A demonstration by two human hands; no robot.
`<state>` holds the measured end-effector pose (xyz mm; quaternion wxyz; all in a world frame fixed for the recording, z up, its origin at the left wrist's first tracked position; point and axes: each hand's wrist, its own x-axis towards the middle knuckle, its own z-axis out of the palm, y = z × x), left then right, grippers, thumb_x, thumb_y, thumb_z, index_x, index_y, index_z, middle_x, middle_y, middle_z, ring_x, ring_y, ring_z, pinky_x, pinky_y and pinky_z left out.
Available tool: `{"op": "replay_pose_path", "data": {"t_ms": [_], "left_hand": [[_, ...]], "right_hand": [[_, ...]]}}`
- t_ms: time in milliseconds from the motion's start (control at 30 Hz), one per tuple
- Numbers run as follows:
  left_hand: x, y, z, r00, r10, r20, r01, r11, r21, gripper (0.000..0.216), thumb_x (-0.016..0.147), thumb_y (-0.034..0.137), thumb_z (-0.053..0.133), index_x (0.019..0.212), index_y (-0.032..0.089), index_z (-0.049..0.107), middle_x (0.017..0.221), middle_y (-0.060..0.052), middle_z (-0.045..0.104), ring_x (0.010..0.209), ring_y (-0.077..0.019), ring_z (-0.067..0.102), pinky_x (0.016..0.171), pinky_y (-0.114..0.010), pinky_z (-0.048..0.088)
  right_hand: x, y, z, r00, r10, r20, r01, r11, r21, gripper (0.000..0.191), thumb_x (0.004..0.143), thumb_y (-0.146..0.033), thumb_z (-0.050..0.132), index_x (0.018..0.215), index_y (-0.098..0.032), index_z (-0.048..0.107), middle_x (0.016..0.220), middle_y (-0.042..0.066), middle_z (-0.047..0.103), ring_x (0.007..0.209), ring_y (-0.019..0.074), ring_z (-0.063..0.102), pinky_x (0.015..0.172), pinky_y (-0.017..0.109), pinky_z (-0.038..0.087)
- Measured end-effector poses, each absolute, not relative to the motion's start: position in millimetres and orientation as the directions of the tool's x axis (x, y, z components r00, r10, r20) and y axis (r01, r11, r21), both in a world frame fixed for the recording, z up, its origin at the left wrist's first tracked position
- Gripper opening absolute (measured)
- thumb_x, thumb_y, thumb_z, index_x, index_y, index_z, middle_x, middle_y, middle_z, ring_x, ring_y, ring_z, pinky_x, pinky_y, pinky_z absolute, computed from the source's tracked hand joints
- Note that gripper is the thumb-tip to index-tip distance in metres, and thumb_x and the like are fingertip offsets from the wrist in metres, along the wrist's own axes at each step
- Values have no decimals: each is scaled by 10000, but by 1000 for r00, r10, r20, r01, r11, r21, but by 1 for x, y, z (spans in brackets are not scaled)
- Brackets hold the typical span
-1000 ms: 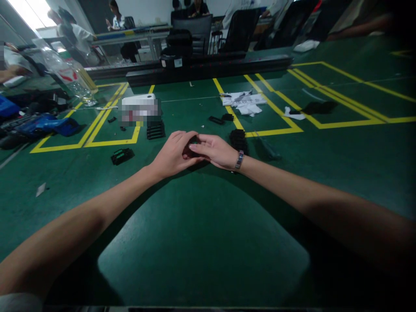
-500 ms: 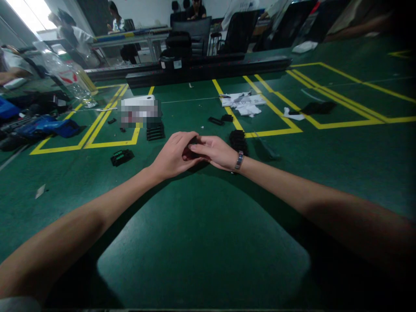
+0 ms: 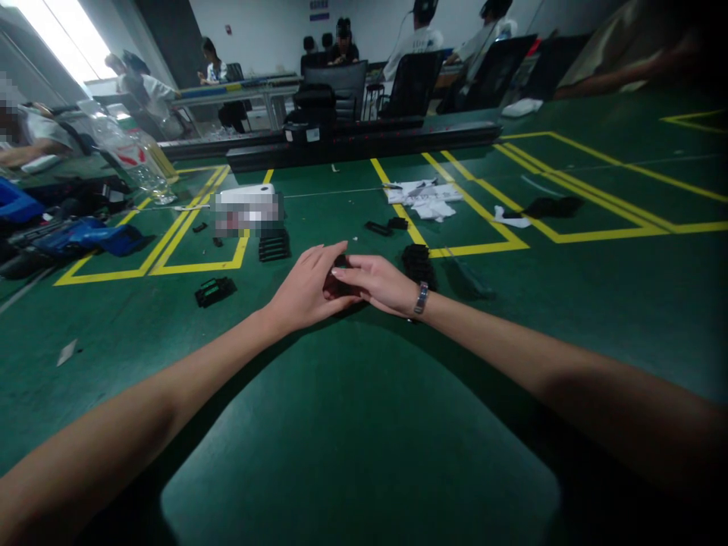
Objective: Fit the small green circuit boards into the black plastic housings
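**Both hands closed in around a small dark piece, handling underway**

Head view: the left hand (image 3: 304,287) and right hand (image 3: 384,283) meet just above the green table (image 3: 364,425), fingers curled narrowly around a small dark piece (image 3: 343,287). It sits between the palms, mostly hidden, so its condition cannot be told. The handling seems unfinished, since the piece is not yet set down. A black block with green inserts (image 3: 213,290) lies apart, left of the left hand; whether it is complete is unclear. Two ribbed black stacks, a left stack (image 3: 274,245) and a right stack (image 3: 418,263), remain out of the fingers, as do a black frame (image 3: 378,227) and a black chip (image 3: 398,223) beyond the hands.

Against the half-second-earlier frame, the view tips upward, showing more of the room, and everything sits lower. The left index fingertip now stands a little clear of the right fingers. The tabletop parts keep their arrangement.
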<state>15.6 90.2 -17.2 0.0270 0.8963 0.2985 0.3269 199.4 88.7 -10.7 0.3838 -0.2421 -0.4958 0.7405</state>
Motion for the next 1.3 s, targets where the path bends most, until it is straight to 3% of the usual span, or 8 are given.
{"op": "replay_pose_path", "data": {"t_ms": [267,1000,1300], "left_hand": [[16,87,-14,601,554,576,494,-824,276,610,847,419,747,1340,176,481,1264,-141,626,1206,-297,586,1097,-503,453],[14,87,-14,587,544,600,528,-819,225,643,847,537,731,1304,126,543,1232,-142,666,1228,-301,586,1066,-467,492],[14,86,-13,594,514,620,500,-839,216,614,846,426,760,1321,129,509,1251,-141,641,1200,-276,595,1072,-444,484]], "right_hand": [[201,90,-15,-584,811,43,-279,-151,-948,262,795,-299,824,954,-129,704,917,72,764,829,157,730,828,299,577],[202,91,-20,-603,790,115,-278,-73,-958,258,829,-342,794,958,-151,676,920,50,760,842,162,732,860,322,576],[201,91,-20,-606,785,128,-309,-84,-947,258,828,-331,799,973,-146,692,927,52,766,856,157,735,881,315,573]]}}
